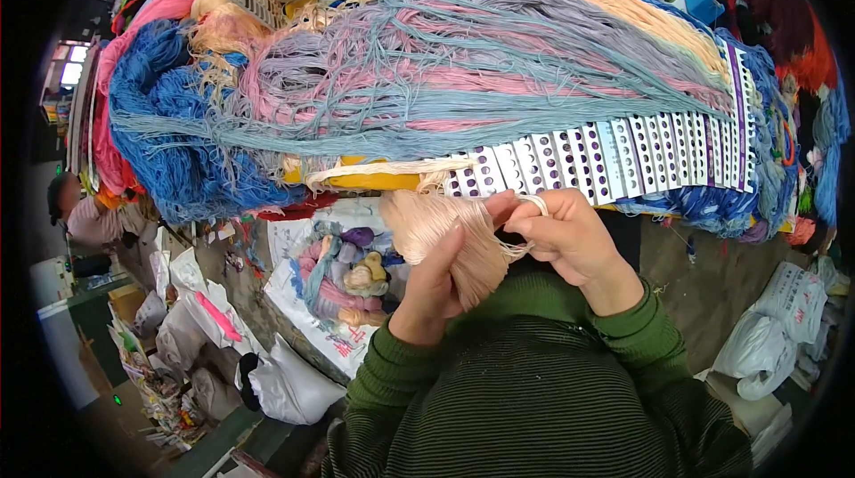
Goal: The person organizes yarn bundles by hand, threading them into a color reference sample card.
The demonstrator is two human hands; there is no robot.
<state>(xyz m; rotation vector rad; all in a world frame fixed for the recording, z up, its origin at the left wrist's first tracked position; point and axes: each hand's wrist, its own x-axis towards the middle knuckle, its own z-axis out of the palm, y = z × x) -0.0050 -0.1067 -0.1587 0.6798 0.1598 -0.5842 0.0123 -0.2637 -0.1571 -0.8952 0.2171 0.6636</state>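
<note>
A hank of pale peach thread point(436, 227) is held up in front of the body. My left hand point(436, 278) is closed round it, with thumb and fingers on the strands. At its right end, my right hand point(570, 233) pinches a loop of the same thread between thumb and bent fingers. Beyond the hands, long grey, pink and blue-green strands point(427, 77) lie across the table. White cards with rows of holes point(583, 162) sit just past my right hand.
Blue yarn point(169, 113) is heaped at the left of the table. Small coloured hanks point(347, 273) lie on a white sack below. White bags point(289, 380) are on the floor at left, more plastic bags point(757, 349) at right. Another person point(89, 215) is at the far left.
</note>
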